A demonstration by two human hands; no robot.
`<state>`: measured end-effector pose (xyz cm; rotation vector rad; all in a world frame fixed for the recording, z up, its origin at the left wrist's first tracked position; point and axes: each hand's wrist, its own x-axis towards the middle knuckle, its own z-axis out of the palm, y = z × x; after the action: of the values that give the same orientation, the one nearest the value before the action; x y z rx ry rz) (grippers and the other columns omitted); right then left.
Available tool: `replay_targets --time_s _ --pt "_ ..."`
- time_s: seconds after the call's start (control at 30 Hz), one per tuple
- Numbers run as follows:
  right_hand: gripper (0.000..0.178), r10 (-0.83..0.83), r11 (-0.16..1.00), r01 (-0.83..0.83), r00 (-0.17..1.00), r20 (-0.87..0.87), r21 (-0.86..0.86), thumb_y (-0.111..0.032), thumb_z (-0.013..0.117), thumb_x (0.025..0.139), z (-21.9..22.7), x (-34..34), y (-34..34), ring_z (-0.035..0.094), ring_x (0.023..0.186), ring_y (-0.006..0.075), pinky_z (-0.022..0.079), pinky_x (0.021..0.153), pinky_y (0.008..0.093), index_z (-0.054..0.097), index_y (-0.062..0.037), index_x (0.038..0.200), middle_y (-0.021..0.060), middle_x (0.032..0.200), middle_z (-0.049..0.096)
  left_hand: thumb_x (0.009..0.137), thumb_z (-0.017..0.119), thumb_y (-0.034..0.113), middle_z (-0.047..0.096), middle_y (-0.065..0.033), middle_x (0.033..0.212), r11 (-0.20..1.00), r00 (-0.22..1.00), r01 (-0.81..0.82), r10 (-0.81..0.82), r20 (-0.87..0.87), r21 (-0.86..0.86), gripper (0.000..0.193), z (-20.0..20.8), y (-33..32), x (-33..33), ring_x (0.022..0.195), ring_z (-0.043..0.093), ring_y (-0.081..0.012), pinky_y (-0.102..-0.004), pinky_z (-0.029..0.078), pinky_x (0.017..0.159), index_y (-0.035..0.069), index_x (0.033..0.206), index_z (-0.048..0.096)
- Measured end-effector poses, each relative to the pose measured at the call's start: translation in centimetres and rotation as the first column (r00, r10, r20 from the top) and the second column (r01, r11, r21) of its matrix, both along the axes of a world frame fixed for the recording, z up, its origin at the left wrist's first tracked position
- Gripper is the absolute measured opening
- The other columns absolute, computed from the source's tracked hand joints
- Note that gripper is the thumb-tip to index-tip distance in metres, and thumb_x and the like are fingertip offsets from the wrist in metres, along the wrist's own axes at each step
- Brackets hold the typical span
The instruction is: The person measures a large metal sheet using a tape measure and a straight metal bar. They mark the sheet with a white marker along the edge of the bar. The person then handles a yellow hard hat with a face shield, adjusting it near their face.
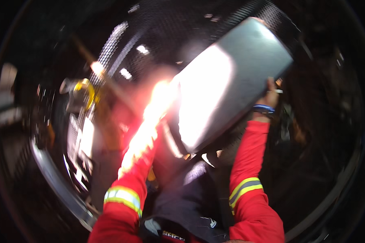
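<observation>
A large flat grey panel [247, 60] with a smooth face slants across the view in front of me, its left part bleached by a strong light. My right hand [268, 97], with a blue band at the wrist, is closed on the panel's right edge, thumb on the face. At the left edge my left hand [164, 96] grips the panel too, but glare washes out its fingers. Both arms are stretched forward in red sleeves with reflective bands. Something small and skin-toned shows at the panel's far edge; I cannot tell what it is.
Left of me are a yellow, rounded part [85, 91] and a long brownish bar [109, 83]. A pale curved rail [61, 184] runs along the lower left. Dark mesh or grating [162, 28] lies beyond the panel. Much of the surroundings is dark and motion-blurred.
</observation>
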<state>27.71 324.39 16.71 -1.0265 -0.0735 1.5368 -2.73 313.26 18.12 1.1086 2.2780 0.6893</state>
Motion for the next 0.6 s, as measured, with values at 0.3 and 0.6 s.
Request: replay_targets --time_s 0.3,0.6 --pt "0.045 0.252 0.966 -0.256 0.959 0.127 0.016 -0.03 0.073 0.086 -13.3 9.3 16.9 0.057 0.108 0.0297 0.042 0.099 0.0462 0.059 0.0001 0.116 0.012 0.118 0.062 0.088 0.056 0.06 0.069 -0.024 0.098 0.967 0.985 0.01 0.035 0.17 -0.253 0.064 -2.9 11.3 0.1 0.095 0.068 -0.0348 -0.0455 0.052 0.081 0.0 0.102 0.069" --pt "0.036 -0.021 0.962 -0.249 0.337 0.941 0.11 -0.029 0.06 0.093 -11.2 4.7 -6.3 0.045 0.051 0.0115 0.037 0.047 0.0304 0.053 -0.0047 0.068 0.0023 0.058 0.048 0.093 0.052 0.057 0.064 -0.0204 0.117 0.962 0.949 -0.205 0.151 0.275 0.179 0.069 -1.0 -2.8 -10.0 0.109 0.062 -0.0295 -0.0375 0.049 0.091 -0.001 0.13 0.053"
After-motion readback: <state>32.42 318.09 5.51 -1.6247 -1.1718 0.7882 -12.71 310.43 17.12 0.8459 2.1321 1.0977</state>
